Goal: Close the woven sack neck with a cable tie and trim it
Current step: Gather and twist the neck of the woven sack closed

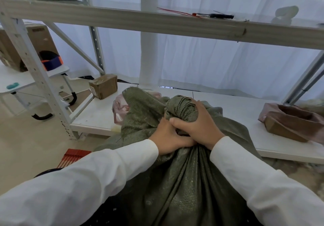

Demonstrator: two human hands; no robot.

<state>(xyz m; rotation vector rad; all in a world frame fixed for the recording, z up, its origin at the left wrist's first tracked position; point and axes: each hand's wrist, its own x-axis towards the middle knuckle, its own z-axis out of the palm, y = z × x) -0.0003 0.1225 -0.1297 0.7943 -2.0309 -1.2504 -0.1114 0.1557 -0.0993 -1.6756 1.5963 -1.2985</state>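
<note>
Where the green woven sack [184, 182] fills the lower centre of the head view, its neck [180, 107] is seen gathered into a twisted bunch just above the middle of the frame. The bunch is gripped from the right by the right hand [196, 125], whose fingers [177, 120] are curled round the cloth. Just below and to the left, the cloth under the bunch is clutched by the left hand [168, 138], the two hands touching. No tie is seen on the neck, so the step in hand is judged to be the gathering and holding of the neck, before any tying.

A red cable tie [175, 12] is laid on the upper shelf [122, 18] at upper centre, beside a dark-handled tool [220, 16], probably the cutter. More red ties [73, 157] lie on the floor at lower left.

For the next move, one hand would have to be freed to fetch a tie while the bunch is kept tight by the other, lest the neck loosen.
</note>
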